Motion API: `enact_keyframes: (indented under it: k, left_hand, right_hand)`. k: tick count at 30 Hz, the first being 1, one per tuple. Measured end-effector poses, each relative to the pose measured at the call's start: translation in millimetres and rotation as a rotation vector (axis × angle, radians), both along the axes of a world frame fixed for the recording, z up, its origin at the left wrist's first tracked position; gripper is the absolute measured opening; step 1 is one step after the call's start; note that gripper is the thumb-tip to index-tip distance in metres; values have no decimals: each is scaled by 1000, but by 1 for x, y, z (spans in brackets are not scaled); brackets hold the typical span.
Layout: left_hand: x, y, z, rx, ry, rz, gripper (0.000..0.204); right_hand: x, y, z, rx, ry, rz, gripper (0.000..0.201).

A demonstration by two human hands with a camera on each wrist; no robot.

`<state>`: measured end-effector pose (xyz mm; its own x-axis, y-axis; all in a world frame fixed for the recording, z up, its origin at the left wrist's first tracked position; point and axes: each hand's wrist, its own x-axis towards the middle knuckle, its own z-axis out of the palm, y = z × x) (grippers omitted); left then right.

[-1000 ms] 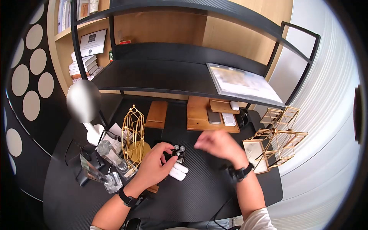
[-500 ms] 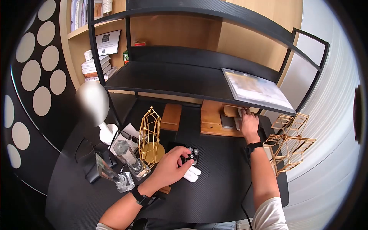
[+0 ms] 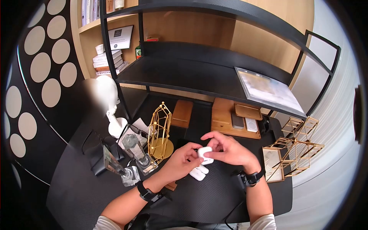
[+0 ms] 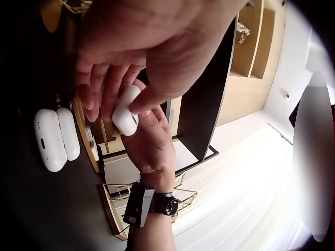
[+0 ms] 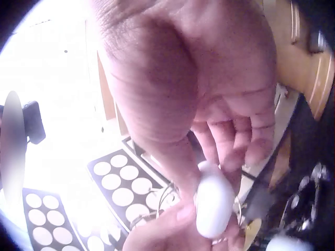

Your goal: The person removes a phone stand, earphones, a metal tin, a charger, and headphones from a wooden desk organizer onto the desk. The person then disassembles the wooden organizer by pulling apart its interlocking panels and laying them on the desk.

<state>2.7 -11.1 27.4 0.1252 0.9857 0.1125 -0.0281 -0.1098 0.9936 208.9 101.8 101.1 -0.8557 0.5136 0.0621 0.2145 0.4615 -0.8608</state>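
I have a small white earbud case [image 3: 205,155] pinched between both hands: my left hand [image 3: 179,162] curls thumb and fingertips round one end, and my right hand [image 3: 230,149] closes on the other end from the opposite side. It sits above the black desk [image 3: 214,191], clear of the surface, just over two more white cases [image 3: 199,172] that lie side by side there. In the left wrist view the held case [image 4: 125,111] shows between my fingertips, with the pair on the desk [image 4: 55,137] well below it; the right wrist view shows the same case [image 5: 213,203] caught between my thumb and fingers.

The case is smooth and rounded, and I only have it by its ends, so I judge it could squirt out if either hand squeezes harder or lets go first. A drop would land on the two cases underneath and knock them apart. If the lid hinges open while I turn it, whatever is inside could spill onto the dark desk, where small parts are hard to find. I cannot tell from here whether the lid is fully closed.

The gold wire ornament [image 3: 159,130] and the glass pieces [image 3: 134,153] stand close by my left wrist, so a wide elbow swing could tip them.
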Motion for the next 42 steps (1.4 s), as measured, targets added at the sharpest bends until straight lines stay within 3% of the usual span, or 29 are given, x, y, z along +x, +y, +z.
enact_keyframes:
  k: [1,6,8,10,14,16,20,22,24,26,31,36,38,42]
  left_hand:
    - [6,-2,4,21,-94,9,41]
    - [-2,-2,1,-103,-81,-49,28]
    - [2,-1,-1,-84,-231,44,31]
    - [4,0,-1,-132,-233,65,31]
    - [9,-2,-4,-81,-39,101,29]
    - [10,-3,-3,-95,78,133,27]
    - [3,-3,-2,48,258,178,22]
    - [3,-3,0,84,282,179,20]
    - [5,0,1,34,-106,137,18]
    - [7,-1,2,34,-128,131,18]
    - [8,-1,-2,39,-134,119,20]
    - [6,-4,-1,112,85,168,22]
    - [7,-6,3,100,123,170,21]
    - [6,-13,24,61,293,153,20]
  right_hand:
    - [-6,-2,-5,1,41,0,45]
    - [-18,-12,-12,42,47,-162,43]
    - [-14,-5,-20,48,89,-83,37]
    - [-8,-7,-11,-17,29,-4,31]
    - [-7,-20,-3,156,43,-135,23]
    - [-8,-33,16,259,-135,-277,21]
    - [-6,-39,26,197,-88,-266,17]
    - [0,-30,19,26,122,-145,14]
    - [4,-26,23,24,128,-164,18]
    - [6,-23,24,300,157,-228,26]
    - [5,-25,22,352,164,12,36]
    - [5,-33,30,453,67,47,35]
    - [6,-33,32,622,29,36,33]
    - [7,-31,28,551,75,12,30]
